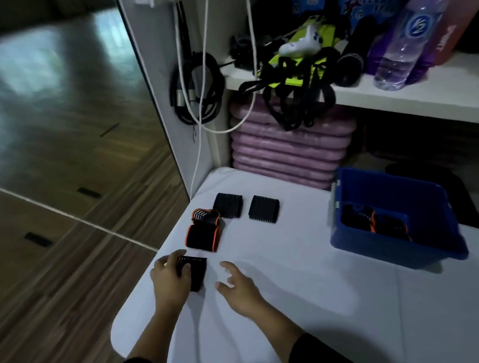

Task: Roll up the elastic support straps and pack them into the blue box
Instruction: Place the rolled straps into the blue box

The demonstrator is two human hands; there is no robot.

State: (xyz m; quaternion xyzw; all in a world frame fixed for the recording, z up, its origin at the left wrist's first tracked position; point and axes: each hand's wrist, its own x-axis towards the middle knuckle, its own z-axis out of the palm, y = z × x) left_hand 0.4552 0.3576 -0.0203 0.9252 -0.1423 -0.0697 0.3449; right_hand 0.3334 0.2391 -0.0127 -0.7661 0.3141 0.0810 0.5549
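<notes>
Near counter (pixel 306 302) edge, left hand (pixel 169 276) grips black strap (pixel 195 268), right hand (pixel 237 287) spread, empty; one-handed, roll may spring loose before far-right blue box (pixel 384 247).

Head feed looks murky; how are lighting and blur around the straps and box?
Head view: dim overall; the wooden floor is motion-smeared with pale glare; the left hand and the black ribbed elastic strap it holds look fairly sharp; rolls inside the blue plastic box sink into shadow; wide-angle bends the white shelf edge.
</notes>
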